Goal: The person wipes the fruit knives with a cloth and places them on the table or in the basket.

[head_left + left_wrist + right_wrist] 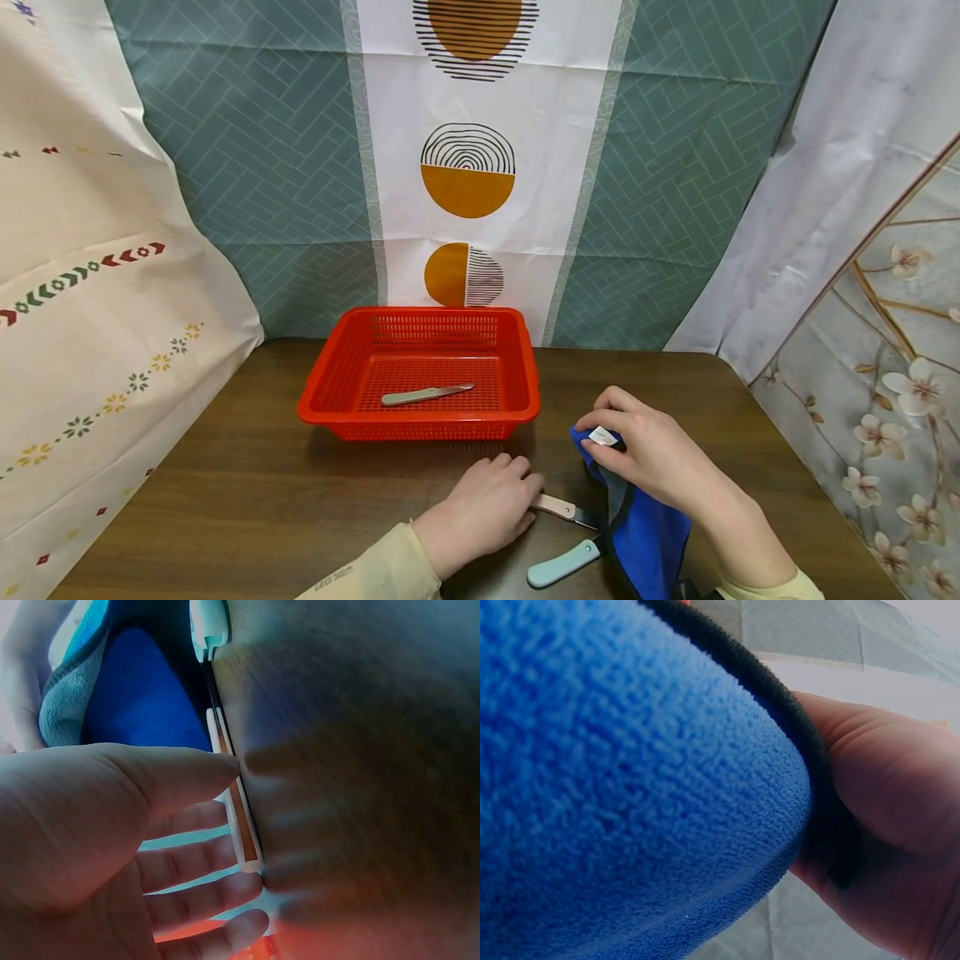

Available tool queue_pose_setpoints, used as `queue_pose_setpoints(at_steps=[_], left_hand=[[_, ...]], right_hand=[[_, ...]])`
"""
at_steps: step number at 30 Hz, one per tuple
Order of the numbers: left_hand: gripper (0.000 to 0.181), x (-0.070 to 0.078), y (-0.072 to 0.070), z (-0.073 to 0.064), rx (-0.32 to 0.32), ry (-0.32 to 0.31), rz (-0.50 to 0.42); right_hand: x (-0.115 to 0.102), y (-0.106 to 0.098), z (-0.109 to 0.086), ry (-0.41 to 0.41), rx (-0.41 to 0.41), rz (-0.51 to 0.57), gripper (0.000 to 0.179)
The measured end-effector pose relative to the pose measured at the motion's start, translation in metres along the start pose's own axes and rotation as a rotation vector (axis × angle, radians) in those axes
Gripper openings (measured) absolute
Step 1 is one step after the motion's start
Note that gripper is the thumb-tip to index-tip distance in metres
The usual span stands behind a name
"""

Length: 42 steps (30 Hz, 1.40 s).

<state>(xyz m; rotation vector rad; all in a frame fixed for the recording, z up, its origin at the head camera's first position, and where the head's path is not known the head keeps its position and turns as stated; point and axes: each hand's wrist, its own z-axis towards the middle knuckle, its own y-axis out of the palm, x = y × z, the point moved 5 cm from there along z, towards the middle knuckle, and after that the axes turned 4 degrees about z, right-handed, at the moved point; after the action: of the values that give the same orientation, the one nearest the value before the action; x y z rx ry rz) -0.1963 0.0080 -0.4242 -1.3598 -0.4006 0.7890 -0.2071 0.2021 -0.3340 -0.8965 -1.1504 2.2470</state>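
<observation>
My left hand (489,508) pinches the handle end of a pale pink folding knife (555,505) between thumb and fingers, low over the table. In the left wrist view the thumb lies across this knife's handle (241,825), with the fingers on its other side. A second folding knife with a light blue handle (564,564) lies nearer me; its blade end goes under the cloth. My right hand (651,450) holds up a corner of a blue towel cloth (651,533) with grey on its other face, dark edging and a white tag (602,436). The pink knife's blade tip meets the cloth's edge.
A red plastic basket (420,417) stands at the back of the brown wooden table (247,492). Inside it lies another knife with a grey-green handle (408,397). Patterned curtains (300,167) hang behind the table and at both sides.
</observation>
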Motion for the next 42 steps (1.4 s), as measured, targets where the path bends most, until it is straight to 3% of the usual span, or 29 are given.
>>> queue_pose_setpoints(at_steps=[26,36,42], left_hand=[[0.008,0.001,-0.002,0.005,0.006,-0.013,0.056],[0.032,-0.008,-0.021,-0.003,-0.029,-0.029,-0.046],[0.021,-0.009,-0.033,-0.009,-0.068,0.008,-0.041]], right_hand=[[0.001,-0.003,0.001,0.001,0.012,-0.008,0.019],[0.0,-0.013,0.001,-0.012,0.053,-0.024,0.023],[-0.001,-0.019,0.002,-0.004,0.083,-0.015,0.025]])
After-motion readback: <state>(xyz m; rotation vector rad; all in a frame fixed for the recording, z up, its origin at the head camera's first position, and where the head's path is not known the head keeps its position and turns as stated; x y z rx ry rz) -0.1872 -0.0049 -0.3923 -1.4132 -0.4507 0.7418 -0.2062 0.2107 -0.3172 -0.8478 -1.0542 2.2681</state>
